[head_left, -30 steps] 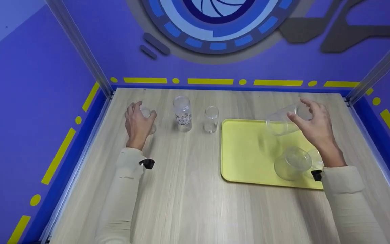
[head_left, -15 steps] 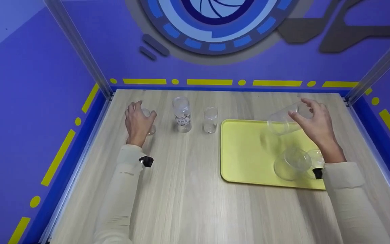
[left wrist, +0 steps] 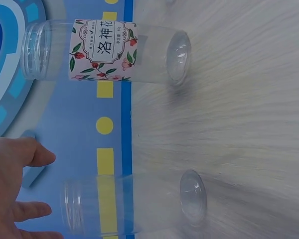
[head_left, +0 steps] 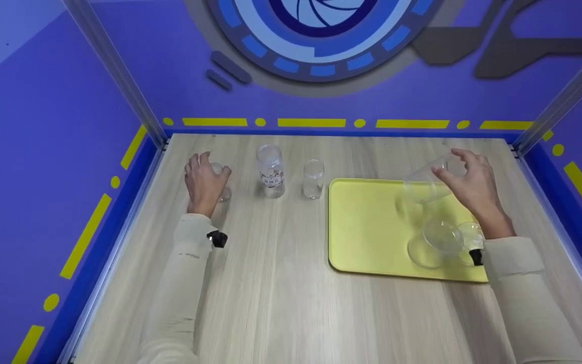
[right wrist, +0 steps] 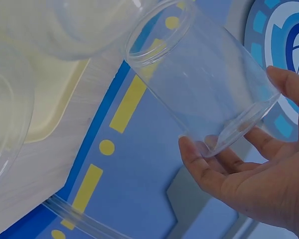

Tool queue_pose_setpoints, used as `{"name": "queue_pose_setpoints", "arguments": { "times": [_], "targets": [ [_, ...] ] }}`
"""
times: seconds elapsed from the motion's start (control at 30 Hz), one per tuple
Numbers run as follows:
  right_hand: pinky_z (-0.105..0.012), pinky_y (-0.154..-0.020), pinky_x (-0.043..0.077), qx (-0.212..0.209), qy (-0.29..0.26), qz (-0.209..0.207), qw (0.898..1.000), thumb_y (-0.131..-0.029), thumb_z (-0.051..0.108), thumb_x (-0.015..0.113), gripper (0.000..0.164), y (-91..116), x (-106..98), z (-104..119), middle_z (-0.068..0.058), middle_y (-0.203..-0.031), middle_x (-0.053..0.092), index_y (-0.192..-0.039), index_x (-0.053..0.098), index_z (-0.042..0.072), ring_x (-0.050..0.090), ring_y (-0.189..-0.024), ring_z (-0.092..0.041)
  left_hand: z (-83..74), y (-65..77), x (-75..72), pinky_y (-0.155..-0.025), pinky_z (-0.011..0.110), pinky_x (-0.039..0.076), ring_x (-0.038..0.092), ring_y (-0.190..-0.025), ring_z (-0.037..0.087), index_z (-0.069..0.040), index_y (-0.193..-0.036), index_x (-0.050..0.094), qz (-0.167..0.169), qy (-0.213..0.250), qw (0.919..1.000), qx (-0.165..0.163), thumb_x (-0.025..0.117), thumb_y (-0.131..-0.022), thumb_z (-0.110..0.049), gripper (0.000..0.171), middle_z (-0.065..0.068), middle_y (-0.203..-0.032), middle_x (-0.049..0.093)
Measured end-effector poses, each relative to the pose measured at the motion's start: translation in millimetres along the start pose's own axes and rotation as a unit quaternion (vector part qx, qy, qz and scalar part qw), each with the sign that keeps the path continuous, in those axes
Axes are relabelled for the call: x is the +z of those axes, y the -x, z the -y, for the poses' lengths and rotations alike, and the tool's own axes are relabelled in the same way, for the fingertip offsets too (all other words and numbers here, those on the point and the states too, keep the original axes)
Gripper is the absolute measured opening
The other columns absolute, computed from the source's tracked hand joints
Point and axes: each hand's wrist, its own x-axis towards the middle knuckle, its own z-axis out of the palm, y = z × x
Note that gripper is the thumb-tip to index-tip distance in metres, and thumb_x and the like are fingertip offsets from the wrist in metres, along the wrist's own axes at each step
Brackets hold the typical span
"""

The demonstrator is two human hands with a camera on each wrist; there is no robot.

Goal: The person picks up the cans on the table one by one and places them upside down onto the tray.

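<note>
Leftmost, the left hand is poised at the top of an upright clear jar standing on the desk. Its fingers are bent but spread, and the left wrist view shows a gap between them and the jar, so nothing is gripped there. Compared with a second ago, this hand has hardly shifted.

Next come a labelled bottle and a smaller clear jar, both upright, apart from each other and untouched.

Further right lies the yellow tray. A wide clear container sits on it, with another clear piece just beside that, partly hidden by the right sleeve.

Rightmost, the right hand grips a tilted jar by its base, the mouth slanting down and leftward above the far part of the tray. That jar has edged slightly rightward, while everything set down lies as it was. The work therefore seems little advanced: one jar is held but unplaced, the other within reach but not grasped.
</note>
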Motion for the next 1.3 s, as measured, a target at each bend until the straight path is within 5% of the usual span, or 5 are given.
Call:
{"name": "queue_pose_setpoints", "arguments": {
  "times": [1.3],
  "targets": [
    [-0.074, -0.1, 0.035, 0.023, 0.092, -0.007, 0.995, -0.101, 0.041, 0.07, 0.076, -11.1, 5.3, -30.7, -0.041, -0.152, 0.035, -0.157, 0.044, -0.004, 0.033, -0.133, -0.061, 13.6, -6.5, 9.8, -0.113, 0.058, 0.04, 0.04, -0.142, 0.047, 0.006, -0.151, 0.05, 0.02, 0.016, 0.9996, -0.013, 0.07, -0.097, -0.027, 0.067, 0.032, -0.155, 0.044]
  ]
}}
